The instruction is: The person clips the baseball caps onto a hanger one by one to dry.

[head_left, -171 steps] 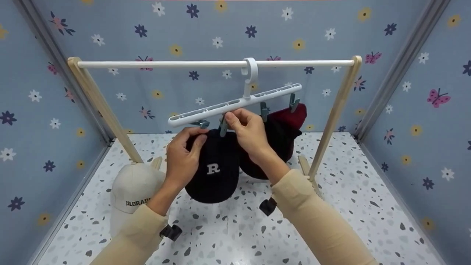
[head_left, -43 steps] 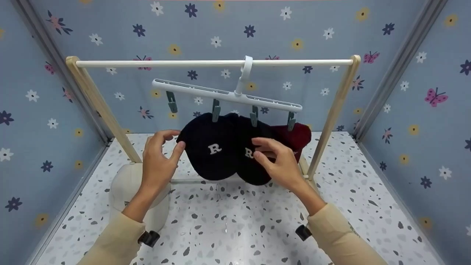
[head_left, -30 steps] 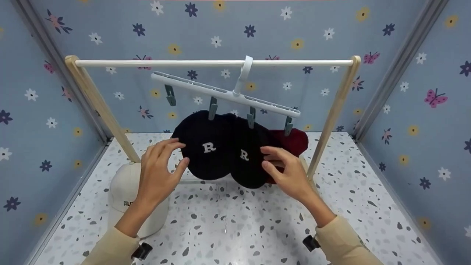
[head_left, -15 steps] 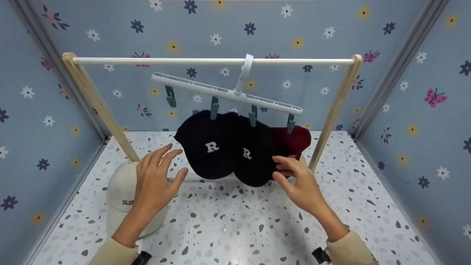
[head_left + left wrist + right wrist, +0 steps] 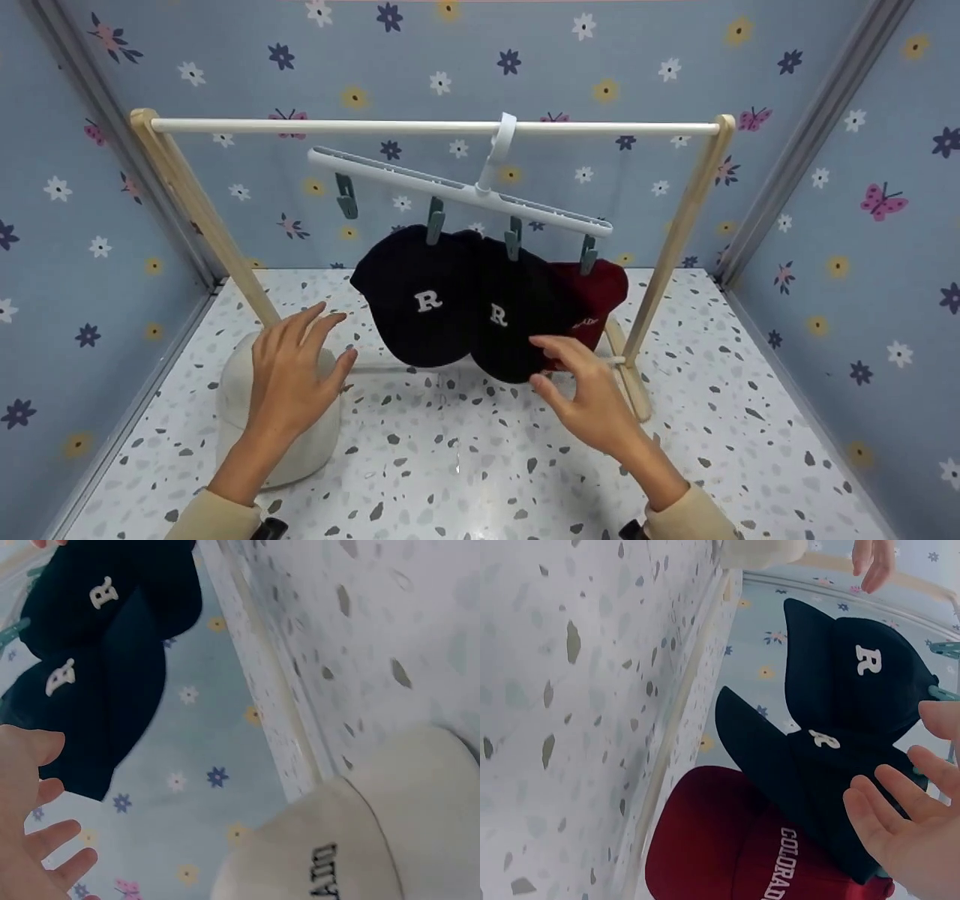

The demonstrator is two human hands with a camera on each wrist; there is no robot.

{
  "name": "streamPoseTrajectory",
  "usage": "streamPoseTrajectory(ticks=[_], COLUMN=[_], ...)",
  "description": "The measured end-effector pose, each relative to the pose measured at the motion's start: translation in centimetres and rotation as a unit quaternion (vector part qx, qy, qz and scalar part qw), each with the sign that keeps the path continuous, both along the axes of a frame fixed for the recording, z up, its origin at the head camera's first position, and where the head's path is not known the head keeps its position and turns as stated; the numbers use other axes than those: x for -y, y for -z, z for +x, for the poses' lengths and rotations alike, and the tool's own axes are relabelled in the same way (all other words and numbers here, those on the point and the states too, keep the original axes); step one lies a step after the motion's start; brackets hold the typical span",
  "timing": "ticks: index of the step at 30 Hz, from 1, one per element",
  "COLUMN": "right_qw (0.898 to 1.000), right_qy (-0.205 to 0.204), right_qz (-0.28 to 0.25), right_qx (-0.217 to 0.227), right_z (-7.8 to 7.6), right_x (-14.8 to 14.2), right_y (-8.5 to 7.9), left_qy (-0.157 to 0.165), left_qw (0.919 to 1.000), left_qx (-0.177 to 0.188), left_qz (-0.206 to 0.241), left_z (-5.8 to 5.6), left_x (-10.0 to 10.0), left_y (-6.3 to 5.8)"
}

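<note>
A white clip hanger point(image 5: 409, 176) hangs tilted, its right end lower. Two black caps with a white R, the left one point(image 5: 397, 322) and the right one point(image 5: 504, 352), hang from its clips beside a red cap point(image 5: 607, 289). Its leftmost clip point(image 5: 346, 199) holds nothing. My left hand point(image 5: 289, 382), fingers spread, is left of the caps and overlaps a beige cap point(image 5: 307, 450) standing below. My right hand point(image 5: 592, 401) holds nothing, its fingers loosely bent in front of the right black cap's lower edge. White lettering shows on the red cap point(image 5: 705, 832) in the right wrist view.
A wooden rack with a white bar point(image 5: 337, 126) bears the hanger, its legs standing at left and right. A thin lower rail point(image 5: 382, 369) runs behind the caps. Flowered walls point(image 5: 847, 247) enclose the speckled surface point(image 5: 450, 480) on three sides.
Both hands have let go of the left black cap and its clip, then drawn down and apart. The hanger has tipped from left end low to right end low.
</note>
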State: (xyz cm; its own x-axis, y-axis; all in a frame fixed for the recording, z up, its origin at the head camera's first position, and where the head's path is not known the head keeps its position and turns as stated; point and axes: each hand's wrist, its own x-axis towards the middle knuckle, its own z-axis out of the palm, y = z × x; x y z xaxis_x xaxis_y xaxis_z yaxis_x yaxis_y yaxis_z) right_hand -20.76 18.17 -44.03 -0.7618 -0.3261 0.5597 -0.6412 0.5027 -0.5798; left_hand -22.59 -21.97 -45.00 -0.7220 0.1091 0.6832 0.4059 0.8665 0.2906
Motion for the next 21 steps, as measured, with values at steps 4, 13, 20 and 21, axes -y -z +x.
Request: streamPoseTrajectory(ticks=[4,13,20,21], right_qw=[1.0,1.0,0.999,0.999], right_qy=[-0.005,-0.005,-0.012,-0.013], right_qz=[0.006,0.005,0.008,0.009], right_qx=[0.008,0.018,0.036,0.036], right_z=[0.3,0.8,1.0,1.0], right_x=[0.9,2.1,3.2,3.3], right_y=[0.5,0.8,0.8,0.8], left_qy=[-0.007,-0.014,-0.019,-0.021], left_qw=[0.9999,0.9996,0.9993,0.9992], left_qx=[0.002,0.01,0.02,0.026], left_qz=[-0.008,-0.021,-0.025,-0.024], left_z=[-0.2,-0.8,-1.1,-1.1], left_x=[1.8,5.3,7.3,7.5], left_y=[0.7,1.4,2.0,2.0])
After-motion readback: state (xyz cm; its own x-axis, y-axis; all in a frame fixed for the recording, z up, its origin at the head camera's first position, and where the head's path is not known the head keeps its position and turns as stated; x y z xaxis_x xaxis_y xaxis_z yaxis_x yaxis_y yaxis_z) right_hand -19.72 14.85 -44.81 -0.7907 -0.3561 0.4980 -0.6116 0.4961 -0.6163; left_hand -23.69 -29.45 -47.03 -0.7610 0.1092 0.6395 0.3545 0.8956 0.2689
